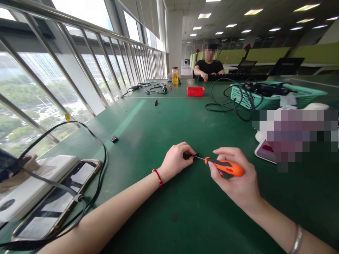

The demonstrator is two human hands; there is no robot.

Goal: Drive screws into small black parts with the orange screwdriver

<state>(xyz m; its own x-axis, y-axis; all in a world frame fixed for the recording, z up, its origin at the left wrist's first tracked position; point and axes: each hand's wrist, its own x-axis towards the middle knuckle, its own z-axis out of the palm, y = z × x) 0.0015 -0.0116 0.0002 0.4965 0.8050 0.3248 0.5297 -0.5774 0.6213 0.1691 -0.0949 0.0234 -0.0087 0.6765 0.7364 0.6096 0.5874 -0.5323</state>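
Observation:
Low over the green table (169,204), my left hand (178,158) pinches a small black part (197,155), its fingers hiding most of it, so its kind cannot be made out. My right hand (238,176) is closed around the orange and dark grey handle of a screwdriver (227,167). The thin metal shaft points left, and its tip meets the black part or lies right beside it; which of the two I cannot tell. A small black block (113,139) lies on the table to the left, apart from both hands.
At the left lie a phone (59,201), a white device (39,183) and a looping black cable (105,162). Farther off are a small black piece (156,102), a red bin (195,91), a bottle (175,76) and a teal basket (270,102) with cables. A person (210,67) sits opposite.

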